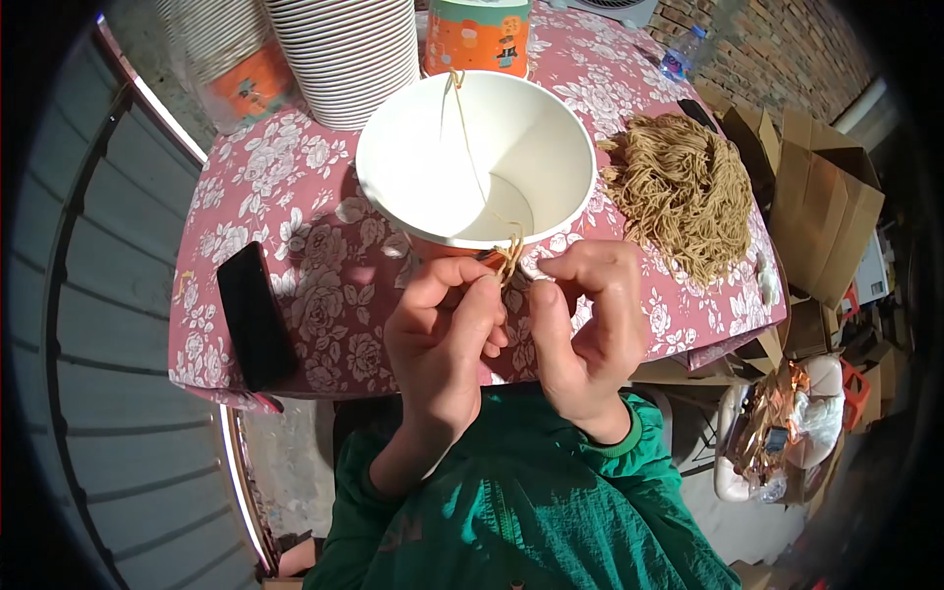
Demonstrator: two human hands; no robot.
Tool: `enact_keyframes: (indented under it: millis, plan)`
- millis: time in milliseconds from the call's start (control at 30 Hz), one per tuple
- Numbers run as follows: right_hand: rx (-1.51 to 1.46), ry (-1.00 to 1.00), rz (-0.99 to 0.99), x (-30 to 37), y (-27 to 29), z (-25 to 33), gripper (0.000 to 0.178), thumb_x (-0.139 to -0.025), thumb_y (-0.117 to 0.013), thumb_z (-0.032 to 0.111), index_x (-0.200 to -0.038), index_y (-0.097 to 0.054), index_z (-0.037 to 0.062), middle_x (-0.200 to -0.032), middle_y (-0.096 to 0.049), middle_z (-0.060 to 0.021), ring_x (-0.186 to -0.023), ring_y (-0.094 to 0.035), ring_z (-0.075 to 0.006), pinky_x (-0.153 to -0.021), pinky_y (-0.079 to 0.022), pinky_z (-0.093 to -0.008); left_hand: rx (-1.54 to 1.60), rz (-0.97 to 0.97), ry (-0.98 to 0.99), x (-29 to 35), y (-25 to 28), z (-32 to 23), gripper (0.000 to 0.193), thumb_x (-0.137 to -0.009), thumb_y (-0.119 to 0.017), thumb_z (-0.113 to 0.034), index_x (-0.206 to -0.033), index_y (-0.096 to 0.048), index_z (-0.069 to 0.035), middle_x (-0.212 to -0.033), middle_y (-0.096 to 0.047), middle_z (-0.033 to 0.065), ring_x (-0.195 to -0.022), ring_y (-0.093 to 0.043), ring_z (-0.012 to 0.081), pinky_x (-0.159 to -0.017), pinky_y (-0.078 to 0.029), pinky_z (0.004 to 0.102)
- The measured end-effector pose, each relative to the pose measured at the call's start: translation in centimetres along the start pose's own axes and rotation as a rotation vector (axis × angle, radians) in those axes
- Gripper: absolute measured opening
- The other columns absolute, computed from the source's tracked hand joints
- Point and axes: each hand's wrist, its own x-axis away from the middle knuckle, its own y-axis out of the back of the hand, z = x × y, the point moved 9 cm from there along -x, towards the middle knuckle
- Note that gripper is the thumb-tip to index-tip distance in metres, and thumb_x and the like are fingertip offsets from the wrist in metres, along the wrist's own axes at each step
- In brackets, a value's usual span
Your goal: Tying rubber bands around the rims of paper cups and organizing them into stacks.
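Note:
A large white paper bucket (385,157), orange on the outside, stands on the table before me. A tan cord (466,147) is fastened at its far rim and runs down inside and up to the near rim. At that near rim my left hand (447,320) pinches a looped, knotted part of the cord. Just to the right, my right hand (595,324) has half-curled fingers, thumb and forefinger slightly apart beside the knot, with nothing visible between them. A heap of tan cords (683,192) lies to the right of the bucket.
A flowered pink tablecloth (324,334) covers the table. A black phone (256,315) lies at left. Behind stand stacked paper buckets (344,59) and an orange bucket (480,39). A plastic bottle (683,51) stands far right, cardboard boxes (821,206) beyond the table's right edge.

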Motion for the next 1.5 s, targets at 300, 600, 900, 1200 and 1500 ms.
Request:
enact_keyframes:
  millis: [300, 600, 900, 1200, 1500]
  plan:
    - [0.098, -0.044, -0.025, -2.1, -0.8, 0.3, 0.012, -0.084, -0.078, -0.002, -0.086, -0.066, -0.0011, -0.075, -0.056, -0.0085, -0.054, -0.053, -0.0157, -0.047, -0.039, -0.03, -0.14, -0.008, -0.149, -0.2, 0.1, -0.5, 0.011, -0.101, -0.062, -0.002, -0.111, -0.065, 0.001, -0.094, -0.066, -0.0002, -0.082, -0.058, 0.0026, -0.073, -0.047, 0.0193]
    - [-0.199, -0.348, -0.031, 0.1, -1.7, -3.1, 0.006, -0.09, -0.072, -0.003, -0.09, -0.066, -0.0033, -0.079, -0.058, -0.0032, -0.067, -0.052, -0.0081, -0.059, -0.04, -0.0232, -0.046, 0.029, 0.012, -0.5, -0.4, -0.1, 0.011, -0.101, -0.063, -0.005, -0.111, -0.064, 0.0, -0.098, -0.066, -0.0003, -0.087, -0.057, 0.0022, -0.077, -0.046, 0.0189]
    - [-0.179, -0.259, -0.029, 0.3, -1.2, -2.4, 0.007, -0.087, -0.072, -0.004, -0.091, -0.066, -0.0023, -0.081, -0.058, -0.0067, -0.066, -0.054, -0.0114, -0.056, -0.042, -0.0256, -0.084, 0.087, 0.008, -0.7, -1.3, -0.8, 0.016, -0.098, -0.068, -0.004, -0.111, -0.062, 0.003, -0.098, -0.067, 0.003, -0.085, -0.058, 0.0033, -0.074, -0.048, 0.0203]
    - [-0.053, -0.051, -0.012, -0.2, -0.8, -0.7, 0.012, -0.085, -0.073, -0.007, -0.093, -0.065, -0.0041, -0.083, -0.059, -0.0092, -0.065, -0.055, -0.0151, -0.054, -0.042, -0.0278, -0.458, 0.083, -0.153, -2.0, -1.3, -2.0, 0.009, -0.098, -0.067, -0.007, -0.097, -0.067, 0.002, -0.083, -0.066, -0.0018, -0.076, -0.053, 0.0009, -0.064, -0.043, 0.0204]
    - [-0.19, -0.244, -0.023, 0.7, -0.7, -3.3, 0.006, -0.091, -0.07, -0.003, -0.09, -0.064, -0.0033, -0.082, -0.058, -0.0065, -0.07, -0.054, -0.0114, -0.059, -0.042, -0.0252, -0.3, 0.074, 0.062, -1.8, -0.7, -0.4, 0.007, -0.099, -0.064, -0.007, -0.096, -0.066, -0.001, -0.08, -0.064, -0.001, -0.069, -0.057, 0.0037, -0.061, -0.046, 0.0207]
